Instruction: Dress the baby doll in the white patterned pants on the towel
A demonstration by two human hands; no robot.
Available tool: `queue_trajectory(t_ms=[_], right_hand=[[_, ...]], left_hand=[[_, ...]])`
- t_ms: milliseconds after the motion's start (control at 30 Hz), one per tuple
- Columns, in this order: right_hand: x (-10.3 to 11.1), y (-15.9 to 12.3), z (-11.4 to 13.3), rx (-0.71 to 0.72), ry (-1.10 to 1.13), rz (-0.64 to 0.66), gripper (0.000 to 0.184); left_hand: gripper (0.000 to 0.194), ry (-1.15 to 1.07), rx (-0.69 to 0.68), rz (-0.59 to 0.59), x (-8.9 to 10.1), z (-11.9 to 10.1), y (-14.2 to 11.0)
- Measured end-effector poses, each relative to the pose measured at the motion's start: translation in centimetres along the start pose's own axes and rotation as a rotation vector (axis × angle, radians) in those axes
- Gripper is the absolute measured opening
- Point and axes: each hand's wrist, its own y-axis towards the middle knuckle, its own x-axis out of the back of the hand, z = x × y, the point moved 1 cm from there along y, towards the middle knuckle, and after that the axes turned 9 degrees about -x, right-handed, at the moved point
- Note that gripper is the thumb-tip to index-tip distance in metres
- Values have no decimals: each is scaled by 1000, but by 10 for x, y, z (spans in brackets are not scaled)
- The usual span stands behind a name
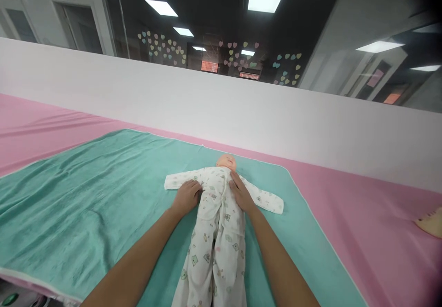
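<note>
A baby doll with a pale plastic head (227,161) lies face up, dressed in a white romper (217,224) printed with small animals. The romper's sleeves stretch out to both sides, and no doll hands show at the cuffs. At the side of the chest, below the sleeve on the left, my left hand (188,196) is closed with curled fingers at the cloth; its fingertips are hidden. My right hand (241,193) rests on the other side of the chest, fingers extended along the front opening near the collar. The lower ends of the legs run out of view.
Beneath the doll a wrinkled green blanket (86,196) covers part of a pink sheet (331,192). A low white wall (241,118) with dark glass above it stands behind. At the right edge a beige object (431,223) is partly in view.
</note>
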Motion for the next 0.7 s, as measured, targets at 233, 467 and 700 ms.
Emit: queue_trajectory(t_ms=[233, 467, 700], right_hand=[[29, -22, -76, -95, -478, -172, 59], [95, -59, -143, -420, -618, -222, 58], [109, -67, -140, -622, -300, -276, 53]], left_hand=[[49, 91, 343, 164, 0, 59, -9], [51, 217, 553, 207, 22, 100, -29], [44, 27, 695, 177, 29, 98, -27]])
